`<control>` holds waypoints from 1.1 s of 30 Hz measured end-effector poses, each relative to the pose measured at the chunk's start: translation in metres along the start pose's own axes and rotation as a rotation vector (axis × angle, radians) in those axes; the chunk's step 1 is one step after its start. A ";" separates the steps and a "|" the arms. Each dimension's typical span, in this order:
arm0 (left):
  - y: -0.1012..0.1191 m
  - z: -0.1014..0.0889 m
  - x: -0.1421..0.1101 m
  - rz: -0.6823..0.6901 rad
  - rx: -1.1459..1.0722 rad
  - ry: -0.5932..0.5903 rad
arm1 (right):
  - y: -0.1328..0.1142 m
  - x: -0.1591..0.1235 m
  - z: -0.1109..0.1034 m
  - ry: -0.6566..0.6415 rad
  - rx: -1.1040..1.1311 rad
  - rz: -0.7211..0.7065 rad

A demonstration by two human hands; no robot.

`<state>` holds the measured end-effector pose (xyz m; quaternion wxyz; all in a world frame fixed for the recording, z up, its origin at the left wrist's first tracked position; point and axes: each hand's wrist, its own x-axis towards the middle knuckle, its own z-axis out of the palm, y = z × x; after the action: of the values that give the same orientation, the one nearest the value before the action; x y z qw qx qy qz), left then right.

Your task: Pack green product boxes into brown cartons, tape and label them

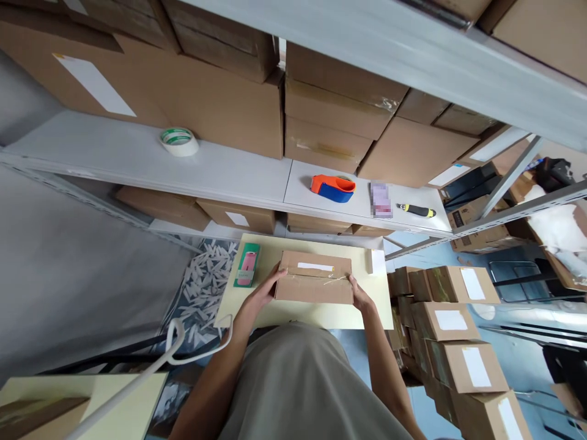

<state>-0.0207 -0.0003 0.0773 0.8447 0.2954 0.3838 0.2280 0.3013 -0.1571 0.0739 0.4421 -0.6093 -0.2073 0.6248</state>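
A taped cardboard box (pixel 314 289) with a white label strip sits between my hands at the pale yellow table (pixel 302 316). My left hand (pixel 268 286) grips its left side, thumb near the top edge. On the opposite side, my right hand (pixel 361 294) holds the right end, thumb up at the corner. The fingers beneath and behind the box are hidden. Left of it lies a green package (pixel 246 265) with a pink item pictured or set in it. A small white box (pixel 376 261) stands at the table's right corner.
On the grey shelf (pixel 238 168) ahead are a tape roll (pixel 178 142), an orange-and-blue tape dispenser (pixel 333 188), a blurred purple packet (pixel 381 200) and a yellow-black cutter (pixel 416 210). Labelled cartons (pixel 452 321) are stacked at right. A white curved rod (pixel 137 373) crosses the lower left.
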 end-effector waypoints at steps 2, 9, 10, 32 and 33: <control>0.002 -0.003 0.003 0.020 0.036 -0.014 | -0.001 0.000 0.003 0.004 -0.005 -0.006; 0.026 -0.018 0.004 0.086 0.359 0.170 | -0.029 -0.014 -0.005 0.221 -0.363 -0.144; 0.032 -0.019 0.004 0.138 0.467 0.217 | -0.037 -0.018 -0.007 0.324 -0.459 -0.137; 0.119 0.102 -0.013 0.957 0.847 0.129 | -0.295 0.086 0.134 0.570 -1.608 -0.446; 0.115 0.099 -0.014 0.930 0.825 0.129 | -0.292 0.083 0.132 0.558 -1.564 -0.459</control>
<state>0.0301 0.0415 0.2147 0.4487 0.7189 0.3218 0.4222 0.2754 0.0991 0.2816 0.0455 -0.8131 -0.5798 0.0253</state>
